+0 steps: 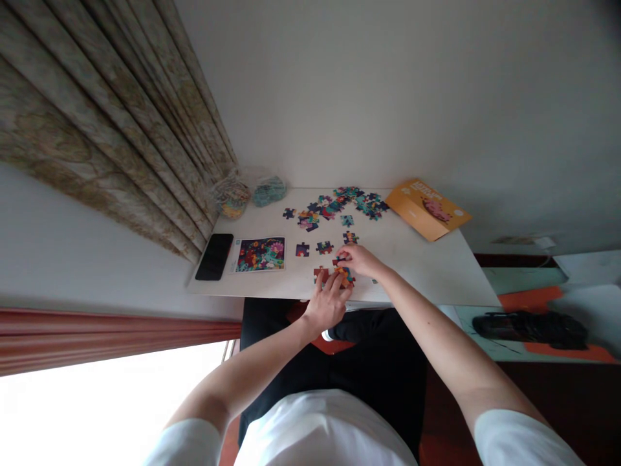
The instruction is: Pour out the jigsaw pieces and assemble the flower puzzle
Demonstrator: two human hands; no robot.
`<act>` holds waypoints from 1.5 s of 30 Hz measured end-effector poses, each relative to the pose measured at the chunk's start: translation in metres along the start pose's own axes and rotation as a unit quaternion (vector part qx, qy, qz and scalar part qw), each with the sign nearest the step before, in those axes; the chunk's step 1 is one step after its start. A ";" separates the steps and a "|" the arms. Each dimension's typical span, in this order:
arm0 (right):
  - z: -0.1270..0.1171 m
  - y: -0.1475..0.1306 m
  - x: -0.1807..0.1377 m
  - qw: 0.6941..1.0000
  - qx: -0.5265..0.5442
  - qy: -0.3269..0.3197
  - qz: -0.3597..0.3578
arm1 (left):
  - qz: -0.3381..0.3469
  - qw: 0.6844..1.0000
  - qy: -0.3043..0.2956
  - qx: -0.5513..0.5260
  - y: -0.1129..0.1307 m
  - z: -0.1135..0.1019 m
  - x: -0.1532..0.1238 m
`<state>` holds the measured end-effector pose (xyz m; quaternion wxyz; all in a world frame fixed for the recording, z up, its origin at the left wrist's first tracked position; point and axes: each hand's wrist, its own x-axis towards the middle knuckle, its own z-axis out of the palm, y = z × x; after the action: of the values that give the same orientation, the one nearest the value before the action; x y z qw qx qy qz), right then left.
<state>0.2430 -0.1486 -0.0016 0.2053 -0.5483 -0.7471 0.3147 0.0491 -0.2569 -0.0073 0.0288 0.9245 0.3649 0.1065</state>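
Observation:
Near the front edge of a small white table point(427, 268), my left hand point(327, 301) rests with its fingers spread flat on a joined cluster of puzzle pieces point(345, 277). My right hand point(359, 259) reaches in from the right, its fingers curled and pinching a piece at the top of that same cluster. A few single pieces point(324, 247) lie just beyond the hands. A big heap of loose colourful pieces point(339, 207) is spread along the far side of the table.
A reference picture card point(261, 254) and a black phone point(214, 256) lie at the table's left. An orange puzzle box point(427, 208) sits at the far right. Plastic bags point(245, 191) stand by the curtain point(121, 129). Dark shoes point(531, 327) lie on the floor to the right.

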 end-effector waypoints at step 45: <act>0.027 -0.011 -0.089 0.976 -0.167 0.115 -0.080 | -0.057 0.956 0.077 -0.279 -0.077 -0.016 -0.008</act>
<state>0.2455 -0.2415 -0.0097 0.2196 -0.5454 -0.8023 0.1027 -0.0112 -0.2063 -0.0029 0.2636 0.8465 0.3736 0.2727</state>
